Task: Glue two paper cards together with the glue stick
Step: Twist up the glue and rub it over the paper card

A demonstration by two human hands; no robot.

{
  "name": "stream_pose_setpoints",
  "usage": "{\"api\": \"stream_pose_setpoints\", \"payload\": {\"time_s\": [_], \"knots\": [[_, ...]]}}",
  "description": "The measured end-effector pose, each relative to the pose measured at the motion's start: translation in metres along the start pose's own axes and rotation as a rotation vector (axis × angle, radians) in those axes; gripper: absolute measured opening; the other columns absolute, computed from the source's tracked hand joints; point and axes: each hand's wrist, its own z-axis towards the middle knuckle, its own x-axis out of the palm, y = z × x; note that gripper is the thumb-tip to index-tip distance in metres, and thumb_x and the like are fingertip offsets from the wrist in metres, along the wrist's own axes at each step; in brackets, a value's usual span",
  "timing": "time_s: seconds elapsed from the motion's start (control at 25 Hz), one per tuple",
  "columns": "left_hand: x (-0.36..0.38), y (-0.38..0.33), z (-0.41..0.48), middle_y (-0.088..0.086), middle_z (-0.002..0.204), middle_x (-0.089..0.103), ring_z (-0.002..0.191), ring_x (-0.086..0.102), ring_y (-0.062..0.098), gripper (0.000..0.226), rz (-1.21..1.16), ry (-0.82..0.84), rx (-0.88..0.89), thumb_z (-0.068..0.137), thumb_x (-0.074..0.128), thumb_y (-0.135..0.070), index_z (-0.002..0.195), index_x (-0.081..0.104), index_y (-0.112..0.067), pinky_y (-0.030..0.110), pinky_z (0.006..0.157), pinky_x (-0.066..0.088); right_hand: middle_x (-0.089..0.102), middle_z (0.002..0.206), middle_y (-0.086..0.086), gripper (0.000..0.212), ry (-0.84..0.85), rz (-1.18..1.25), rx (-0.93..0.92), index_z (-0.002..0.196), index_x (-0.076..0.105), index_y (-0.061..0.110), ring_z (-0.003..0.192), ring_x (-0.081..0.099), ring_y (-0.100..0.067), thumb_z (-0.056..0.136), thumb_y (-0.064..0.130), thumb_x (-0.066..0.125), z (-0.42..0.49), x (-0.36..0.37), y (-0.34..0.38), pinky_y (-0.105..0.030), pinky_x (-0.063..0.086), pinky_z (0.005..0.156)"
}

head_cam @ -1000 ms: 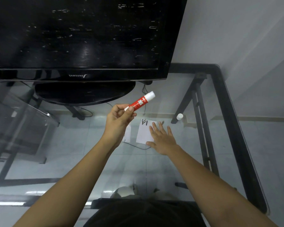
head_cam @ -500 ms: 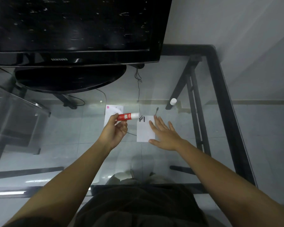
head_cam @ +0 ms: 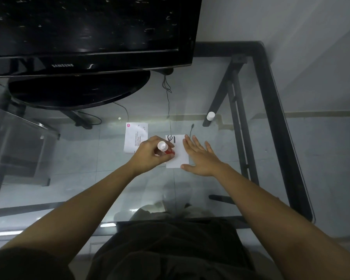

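Note:
Two white paper cards lie side by side on the glass table. The left card point(head_cam: 136, 136) carries small print and a red logo. The right card point(head_cam: 178, 156) has a black mark at its top. My left hand point(head_cam: 151, 155) grips the red glue stick point(head_cam: 166, 150) upright, its lower end down on the right card's left part and its white end facing up. My right hand point(head_cam: 201, 156) lies flat with fingers spread on the right edge of that card. The glue stick's white cap point(head_cam: 210, 116) stands apart, farther back right.
A black television point(head_cam: 85, 33) on an oval base point(head_cam: 79, 91) fills the back left. The glass table point(head_cam: 220, 178) has a black frame point(head_cam: 279, 126) along its right side, next to a grey wall. Thin cables point(head_cam: 167, 98) run behind the cards.
My left hand brought the glue stick down from the air and turned it upright onto the right card. My right hand stayed flat on that card.

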Motion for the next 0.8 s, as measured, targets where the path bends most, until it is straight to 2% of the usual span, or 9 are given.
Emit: {"api": "stream_pose_setpoints", "payload": {"time_s": [0.2, 0.32, 0.44, 0.6, 0.8], "knots": [[-0.004, 0.0, -0.003, 0.002, 0.095, 0.073, 0.081, 0.066, 0.014, 0.025, 0.137, 0.096, 0.084, 0.075, 0.074, -0.029, 0.096, 0.069, -0.016, 0.026, 0.074, 0.055, -0.022, 0.155, 0.003, 0.09, 0.001, 0.007, 0.007, 0.145, -0.016, 0.019, 0.142, -0.021, -0.017, 0.089, 0.053, 0.045, 0.0, -0.001, 0.001, -0.048, -0.01, 0.113], [-0.004, 0.0, 0.001, 0.009, 0.091, 0.073, 0.076, 0.065, 0.019, 0.022, 0.249, 0.179, 0.145, 0.075, 0.073, -0.024, 0.09, 0.069, -0.008, 0.029, 0.071, 0.055, -0.022, 0.155, 0.003, 0.09, 0.004, 0.01, 0.012, 0.145, -0.016, 0.019, 0.141, -0.021, -0.017, 0.089, 0.052, 0.046, -0.001, -0.003, 0.002, -0.049, -0.01, 0.113], [-0.006, -0.004, 0.012, 0.009, 0.079, 0.071, 0.068, 0.063, 0.019, 0.021, 0.296, 0.187, 0.162, 0.075, 0.072, -0.025, 0.081, 0.065, -0.007, 0.029, 0.065, 0.052, -0.023, 0.155, 0.002, 0.09, 0.009, 0.009, 0.009, 0.145, -0.016, 0.018, 0.142, -0.021, -0.017, 0.089, 0.052, 0.046, -0.002, -0.004, 0.002, -0.048, -0.01, 0.113], [-0.01, -0.007, 0.029, 0.0, 0.071, 0.064, 0.062, 0.055, 0.014, 0.02, 0.342, 0.158, 0.172, 0.074, 0.073, -0.026, 0.073, 0.058, -0.013, 0.013, 0.055, 0.037, -0.021, 0.156, 0.001, 0.091, 0.011, 0.009, 0.01, 0.145, -0.017, 0.018, 0.142, -0.02, -0.019, 0.089, 0.051, 0.047, -0.001, -0.005, 0.003, -0.049, -0.009, 0.114], [-0.022, -0.009, 0.049, 0.007, 0.084, 0.071, 0.074, 0.062, 0.02, 0.019, 0.307, -0.008, 0.111, 0.077, 0.072, -0.025, 0.087, 0.066, -0.011, 0.025, 0.067, 0.046, -0.021, 0.156, 0.002, 0.091, 0.001, 0.019, 0.002, 0.145, -0.016, 0.018, 0.142, -0.02, -0.017, 0.088, 0.053, 0.047, 0.001, -0.001, 0.001, -0.047, -0.01, 0.113]]}}
